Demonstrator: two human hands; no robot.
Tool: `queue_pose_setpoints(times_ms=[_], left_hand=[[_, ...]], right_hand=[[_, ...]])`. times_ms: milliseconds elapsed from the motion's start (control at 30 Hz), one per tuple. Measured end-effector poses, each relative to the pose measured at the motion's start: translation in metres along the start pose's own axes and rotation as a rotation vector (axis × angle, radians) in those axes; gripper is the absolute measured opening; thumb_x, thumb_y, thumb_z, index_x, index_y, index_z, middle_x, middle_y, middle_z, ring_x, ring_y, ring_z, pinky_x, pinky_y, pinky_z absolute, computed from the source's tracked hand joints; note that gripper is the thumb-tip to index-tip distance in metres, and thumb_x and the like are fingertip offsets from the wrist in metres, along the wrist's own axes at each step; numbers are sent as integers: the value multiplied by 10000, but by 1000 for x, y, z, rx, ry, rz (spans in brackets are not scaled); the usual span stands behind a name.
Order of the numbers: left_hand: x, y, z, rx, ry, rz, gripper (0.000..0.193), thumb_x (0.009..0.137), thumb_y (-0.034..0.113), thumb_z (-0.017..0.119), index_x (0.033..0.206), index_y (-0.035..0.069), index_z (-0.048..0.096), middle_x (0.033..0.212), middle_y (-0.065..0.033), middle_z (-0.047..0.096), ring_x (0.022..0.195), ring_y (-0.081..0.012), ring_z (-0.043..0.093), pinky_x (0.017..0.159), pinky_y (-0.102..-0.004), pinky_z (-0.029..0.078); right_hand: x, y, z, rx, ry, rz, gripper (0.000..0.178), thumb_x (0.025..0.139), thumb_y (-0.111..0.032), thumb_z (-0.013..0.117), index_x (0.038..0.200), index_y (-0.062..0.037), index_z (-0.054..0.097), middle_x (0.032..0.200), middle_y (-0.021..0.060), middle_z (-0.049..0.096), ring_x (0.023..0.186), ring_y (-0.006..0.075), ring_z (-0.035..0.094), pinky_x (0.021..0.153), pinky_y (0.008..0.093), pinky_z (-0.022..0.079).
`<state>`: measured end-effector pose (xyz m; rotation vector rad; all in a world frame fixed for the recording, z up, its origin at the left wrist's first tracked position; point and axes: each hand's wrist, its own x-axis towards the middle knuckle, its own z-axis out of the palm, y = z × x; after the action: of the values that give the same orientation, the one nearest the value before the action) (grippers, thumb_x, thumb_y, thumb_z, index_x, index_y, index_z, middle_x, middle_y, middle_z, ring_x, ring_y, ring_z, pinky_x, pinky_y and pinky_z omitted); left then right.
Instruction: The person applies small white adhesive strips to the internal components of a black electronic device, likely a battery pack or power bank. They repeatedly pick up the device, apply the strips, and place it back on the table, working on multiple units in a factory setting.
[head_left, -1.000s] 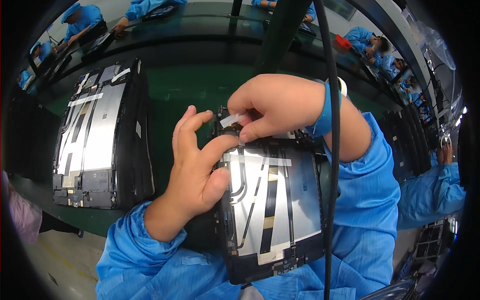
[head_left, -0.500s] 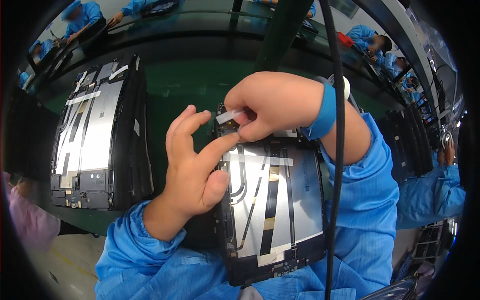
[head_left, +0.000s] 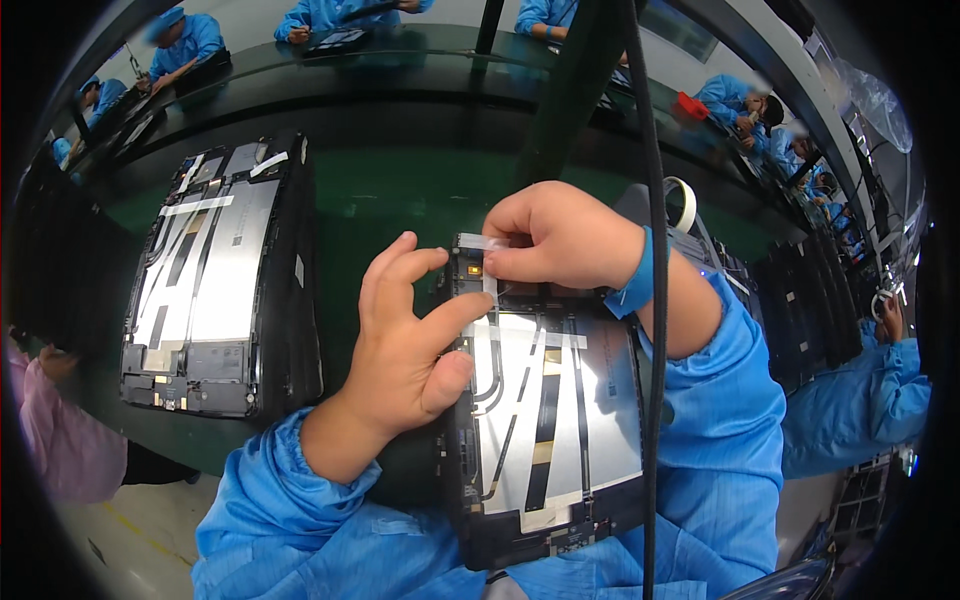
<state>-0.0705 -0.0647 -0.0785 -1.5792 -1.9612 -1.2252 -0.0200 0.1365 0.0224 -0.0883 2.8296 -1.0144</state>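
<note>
In front of me is an opened tablet-like device [head_left: 612, 410], with a silver inner plate, black ribbon strips and a dark frame. At its far left corner my right hand [head_left: 565, 235] pinches a short, translucent strip of white tape [head_left: 478, 242], which is level with the far edge. My left hand [head_left: 400, 345] has its fingers spread. Its index fingertip touches a narrow white strip [head_left: 490, 284] running down beside the right thumb. Another tape strip [head_left: 560, 341] lies across the top of the silver plate. My right fingers partly hide the device's far end.
A stack of similar opened devices [head_left: 215, 290] stands left on the green table [head_left: 385, 185]. A tape roll [head_left: 682, 205] sits beyond my right wrist. A black cable [head_left: 655, 330] hangs in front of my right arm. More dark devices [head_left: 800, 295] stand at right; people in blue work beyond.
The tape strip in my right hand has gone from slanting to nearly level along the device's far edge. A narrow strip now shows under my left index finger. The whole view has shifted slightly.
</note>
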Motion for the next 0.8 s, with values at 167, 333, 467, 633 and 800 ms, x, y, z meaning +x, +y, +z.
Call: queue_pose_setpoints(times_ms=[167,333,467,633,800], left_hand=[[-1,1,-1,13,1,0,511,893,498,392,1060,101,666,1230,-205,433,1237,-460,332,1032,-537,260],[1,4,-1,22,-21,-10,590,901,532,324,1077,72,649,1239,-229,433,1267,-467,309,1051,-538,225],[1,2,-5,6,-23,-12,590,895,544,322,1080,78,632,1240,-232,434,1269,-477,304,1050,-543,229],[5,6,-6,83,-39,44,321,789,270,581,1078,133,614,1245,-173,445,1278,-447,323,1019,-544,293],[3,10,-6,-25,-38,-31,316,810,255,590,1100,131,595,1243,-190,435,1289,-444,310,1037,-535,278]], right_hand=[[2,-8,9,-152,84,79,203,770,-172,682,798,19,616,619,72,596,542,144,551,510,270,430],[-3,-7,7,-101,174,134,296,727,-142,739,885,17,547,636,82,588,570,146,578,519,272,447],[1,-3,8,138,245,271,387,689,-158,786,911,8,515,664,67,579,601,140,583,527,266,450],[1,0,10,5,309,252,394,677,-173,783,916,-4,521,744,66,575,624,149,597,496,294,462],[-14,35,21,45,533,-112,273,750,-45,661,985,15,537,699,43,580,618,119,533,584,277,474]])
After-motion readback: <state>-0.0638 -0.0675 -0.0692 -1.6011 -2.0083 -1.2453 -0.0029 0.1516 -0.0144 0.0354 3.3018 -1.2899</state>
